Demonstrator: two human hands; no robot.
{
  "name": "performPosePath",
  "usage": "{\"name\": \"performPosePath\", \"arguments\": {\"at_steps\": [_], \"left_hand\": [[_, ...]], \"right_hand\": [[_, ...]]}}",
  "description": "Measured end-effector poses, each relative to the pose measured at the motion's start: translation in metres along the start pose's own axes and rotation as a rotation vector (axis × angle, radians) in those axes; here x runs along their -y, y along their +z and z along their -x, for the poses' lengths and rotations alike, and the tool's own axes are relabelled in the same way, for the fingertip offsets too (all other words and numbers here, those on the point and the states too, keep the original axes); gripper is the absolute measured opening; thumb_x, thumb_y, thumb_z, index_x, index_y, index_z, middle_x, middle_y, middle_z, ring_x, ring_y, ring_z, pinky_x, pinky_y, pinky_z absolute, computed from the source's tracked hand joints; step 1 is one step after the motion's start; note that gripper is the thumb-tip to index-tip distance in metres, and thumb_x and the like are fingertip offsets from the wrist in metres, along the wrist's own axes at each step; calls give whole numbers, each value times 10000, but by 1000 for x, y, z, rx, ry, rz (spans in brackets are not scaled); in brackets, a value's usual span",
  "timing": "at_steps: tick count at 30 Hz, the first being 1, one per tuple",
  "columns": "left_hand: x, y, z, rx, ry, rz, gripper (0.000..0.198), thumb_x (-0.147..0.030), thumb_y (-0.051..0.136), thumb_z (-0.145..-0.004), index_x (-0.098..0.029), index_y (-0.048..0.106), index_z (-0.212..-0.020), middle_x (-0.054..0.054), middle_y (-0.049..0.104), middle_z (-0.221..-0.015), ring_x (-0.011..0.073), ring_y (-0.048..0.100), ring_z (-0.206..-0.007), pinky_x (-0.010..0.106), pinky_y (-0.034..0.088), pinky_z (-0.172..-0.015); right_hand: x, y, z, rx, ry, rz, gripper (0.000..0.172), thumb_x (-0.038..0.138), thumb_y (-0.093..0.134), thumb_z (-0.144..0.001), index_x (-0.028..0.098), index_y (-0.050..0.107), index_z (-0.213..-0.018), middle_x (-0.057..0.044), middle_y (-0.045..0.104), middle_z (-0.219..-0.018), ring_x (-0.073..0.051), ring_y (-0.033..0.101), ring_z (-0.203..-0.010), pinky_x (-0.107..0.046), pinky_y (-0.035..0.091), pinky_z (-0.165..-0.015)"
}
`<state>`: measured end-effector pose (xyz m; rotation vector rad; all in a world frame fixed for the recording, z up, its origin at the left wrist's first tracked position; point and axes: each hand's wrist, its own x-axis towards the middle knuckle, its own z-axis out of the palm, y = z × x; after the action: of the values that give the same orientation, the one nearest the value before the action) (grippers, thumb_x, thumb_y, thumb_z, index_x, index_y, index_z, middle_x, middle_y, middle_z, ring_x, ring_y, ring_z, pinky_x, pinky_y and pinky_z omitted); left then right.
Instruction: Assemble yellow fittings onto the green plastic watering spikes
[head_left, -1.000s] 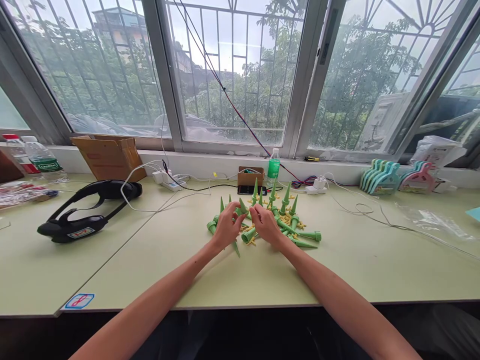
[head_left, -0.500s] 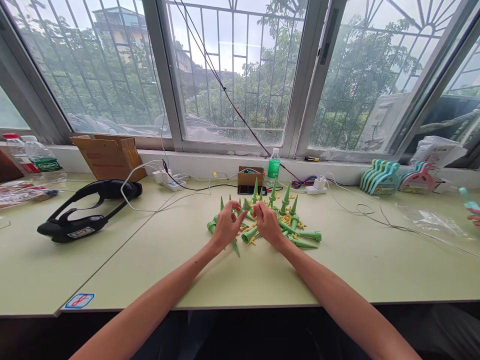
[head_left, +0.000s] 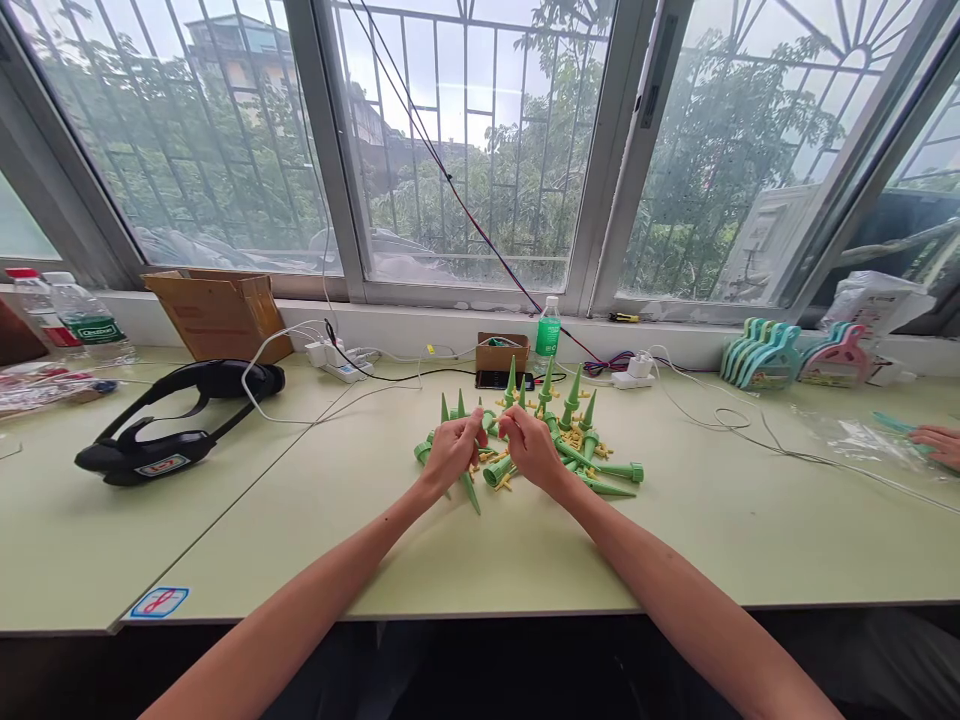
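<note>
Both hands closed at the pile of spikes [head_left: 592, 468], mid-surface [head_left: 675, 545].

Left hand [head_left: 450, 452] is fisted round one green spike [head_left: 470, 492], whose tip points out below the fist toward 6 o'clock. Right hand [head_left: 531, 445] has its fingertips pinched together against the left's, at the spike's wide end; what it pinches is too small to tell. At 12 to 1 o'clock of the hands a row of upright spikes [head_left: 571, 390] stands finished-looking. At 3 to 4 o'clock several more lie on their sides among loose yellow pieces [head_left: 574, 438]. Judgement: partly through, a fair share left. A green bottle [head_left: 548, 327] stands at 12 o'clock by the sill. Another person's hand [head_left: 937, 443] rests at far 3 o'clock.
</note>
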<state>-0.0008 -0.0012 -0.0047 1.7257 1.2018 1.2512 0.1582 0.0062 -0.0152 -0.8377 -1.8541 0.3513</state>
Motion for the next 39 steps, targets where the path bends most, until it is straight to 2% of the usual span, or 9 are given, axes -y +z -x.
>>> {"name": "performPosePath", "arguments": {"at_steps": [12,19,26,33,39], "left_hand": [[-3,0,0,86,39,-20,451,-587,393,-874,-186,532,-722,-30,526,-438,119,475,-353,228,359,-398],[-5,0,3,79,99,-89,342,-538,438,-872,-207,465,-790,-45,531,-462,125,509,-379,218,380,-413],[-5,1,3,82,117,-88,314,-515,480,-857,-201,477,-860,-43,525,-489,129,536,-411,207,380,-392],[-3,1,2,48,187,-88,321,-490,508,-849,-188,527,-958,4,585,-719,100,541,-475,215,434,-429],[1,2,1,12,239,-114,374,-481,540,-828,-190,530,-1062,44,588,-934,65,502,-487,202,428,-415]], "right_hand": [[0,-1,-1,-21,57,42,319,376,300,-979,205,448,-754,9,520,-652,-116,473,-550,-228,358,-574],[-1,-3,-1,-32,41,25,307,374,307,-977,210,395,-733,27,460,-621,-112,415,-526,-230,324,-554],[-1,-4,-1,-48,41,69,316,386,297,-975,212,357,-719,30,437,-617,-112,370,-525,-235,301,-542],[-4,-3,-2,-47,44,75,331,399,288,-976,215,348,-707,34,423,-592,-114,347,-500,-240,284,-522],[-6,-2,-1,-45,44,109,353,407,286,-976,216,337,-684,36,409,-575,-114,337,-494,-248,272,-520]]}}
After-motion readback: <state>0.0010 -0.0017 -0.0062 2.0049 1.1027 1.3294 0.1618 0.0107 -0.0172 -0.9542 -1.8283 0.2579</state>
